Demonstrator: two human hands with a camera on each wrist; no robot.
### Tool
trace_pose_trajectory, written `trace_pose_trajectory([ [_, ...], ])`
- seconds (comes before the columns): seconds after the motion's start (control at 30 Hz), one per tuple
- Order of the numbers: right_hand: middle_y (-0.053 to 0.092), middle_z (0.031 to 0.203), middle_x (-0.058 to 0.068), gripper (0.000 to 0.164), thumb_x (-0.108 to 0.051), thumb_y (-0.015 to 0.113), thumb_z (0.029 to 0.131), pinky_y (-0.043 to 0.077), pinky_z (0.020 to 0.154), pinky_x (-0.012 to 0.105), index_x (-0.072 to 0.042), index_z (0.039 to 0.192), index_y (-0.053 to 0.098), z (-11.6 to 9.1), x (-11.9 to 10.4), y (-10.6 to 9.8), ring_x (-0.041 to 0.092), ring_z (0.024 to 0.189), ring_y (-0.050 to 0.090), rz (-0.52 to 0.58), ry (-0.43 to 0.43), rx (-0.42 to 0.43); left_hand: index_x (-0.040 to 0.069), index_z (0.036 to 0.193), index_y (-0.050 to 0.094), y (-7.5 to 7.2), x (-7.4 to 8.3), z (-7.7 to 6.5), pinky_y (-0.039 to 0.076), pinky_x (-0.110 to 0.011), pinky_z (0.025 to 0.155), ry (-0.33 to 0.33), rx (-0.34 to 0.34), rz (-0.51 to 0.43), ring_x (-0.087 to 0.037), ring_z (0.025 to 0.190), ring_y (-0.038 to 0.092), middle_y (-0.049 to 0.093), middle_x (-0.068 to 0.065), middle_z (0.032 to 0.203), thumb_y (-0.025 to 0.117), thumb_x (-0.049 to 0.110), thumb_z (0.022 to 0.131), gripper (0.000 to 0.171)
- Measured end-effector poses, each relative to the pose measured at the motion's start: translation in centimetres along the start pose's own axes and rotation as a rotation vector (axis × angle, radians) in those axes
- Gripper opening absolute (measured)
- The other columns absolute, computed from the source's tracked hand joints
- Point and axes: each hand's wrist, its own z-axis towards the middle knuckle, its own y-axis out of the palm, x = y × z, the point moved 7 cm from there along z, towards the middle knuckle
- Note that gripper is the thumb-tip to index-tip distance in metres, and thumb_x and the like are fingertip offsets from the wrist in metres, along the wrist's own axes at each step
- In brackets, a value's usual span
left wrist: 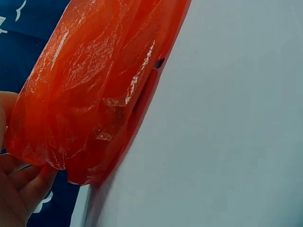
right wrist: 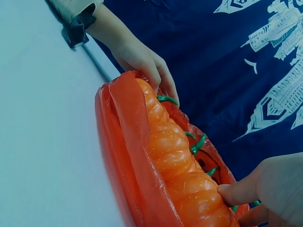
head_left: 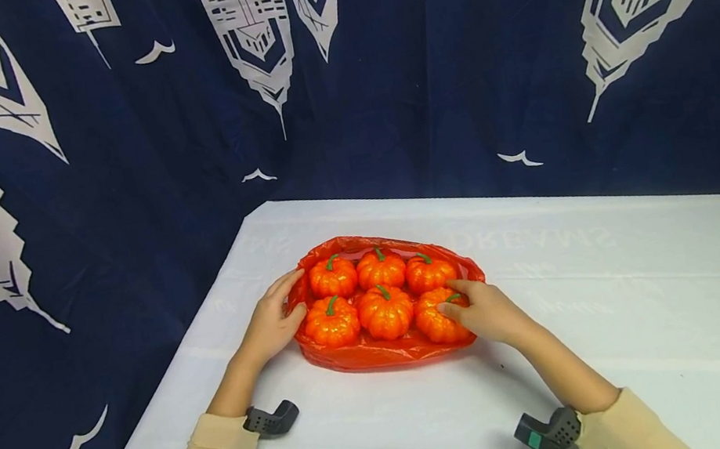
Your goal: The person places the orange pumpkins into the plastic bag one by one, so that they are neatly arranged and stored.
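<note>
Several small orange toy pumpkins (head_left: pixel 386 312) with green stems sit in two rows inside an opened red plastic bag (head_left: pixel 382 357). My left hand (head_left: pixel 271 325) holds the bag's left end, its thumb and fingers spread at the rim; the bag's crinkled side (left wrist: pixel 94 85) fills much of the left wrist view. At the front right, my right hand (head_left: pixel 488 308) grips the nearest pumpkin (head_left: pixel 434 318), thumb on its face and fingers behind near the stem. Part of that pumpkin is hidden by the hand. It still sits among the others in the bag.
The bag lies on a white-covered table (head_left: pixel 631 306) with faint lettering. A dark blue cloth (head_left: pixel 384 109) printed with white buildings and birds hangs behind and at the left. Each wrist wears a black camera mount (head_left: pixel 549 433).
</note>
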Motion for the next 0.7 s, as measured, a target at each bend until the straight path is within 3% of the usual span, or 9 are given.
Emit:
trace_pose_trajectory([
  [0.17, 0.05, 0.136, 0.03, 0.06, -0.024, 0.06, 0.095, 0.038, 0.101, 0.061, 0.01, 0.141, 0.042, 0.1, 0.2, -0.1, 0.047, 0.126, 0.045, -0.011, 0.019, 0.008, -0.004, 0.138, 0.049, 0.0, 0.1, 0.1, 0.039, -0.057, 0.102, 0.017, 0.016, 0.018, -0.042, 0.129, 0.044, 0.046, -0.025, 0.141, 0.053, 0.007, 0.086, 0.053],
  [0.43, 0.047, 0.14, 0.028, 0.067, -0.032, 0.064, 0.093, 0.037, 0.101, 0.063, 0.005, 0.144, 0.042, -0.1, 0.7, -0.4, 0.047, 0.129, 0.041, 0.008, 0.047, 0.054, -0.003, 0.14, 0.048, 0.3, 0.0, 0.2, 0.035, -0.055, 0.107, -0.015, -0.019, -0.009, -0.04, 0.134, 0.04, 0.042, -0.024, 0.146, 0.057, 0.002, 0.088, 0.053],
  [0.53, 0.049, 0.14, 0.026, 0.069, -0.034, 0.064, 0.092, 0.037, 0.103, 0.06, 0.004, 0.145, 0.041, -0.3, 0.7, -1.1, 0.044, 0.129, 0.043, 0.069, -0.015, 0.117, -0.001, 0.141, 0.048, 0.2, 0.0, 0.2, 0.034, -0.056, 0.107, -0.028, -0.018, -0.009, -0.042, 0.135, 0.038, 0.038, -0.024, 0.148, 0.058, 0.003, 0.089, 0.053],
  [0.7, 0.053, 0.137, 0.023, 0.065, -0.032, 0.065, 0.093, 0.041, 0.102, 0.054, 0.001, 0.144, 0.043, -1.3, 1.0, -4.1, 0.039, 0.125, 0.05, 0.143, -0.199, 0.251, 0.003, 0.142, 0.048, -0.9, 0.6, 0.5, 0.03, -0.06, 0.108, -0.065, 0.023, 0.022, -0.042, 0.137, 0.035, 0.036, -0.022, 0.151, 0.06, 0.013, 0.092, 0.053],
])
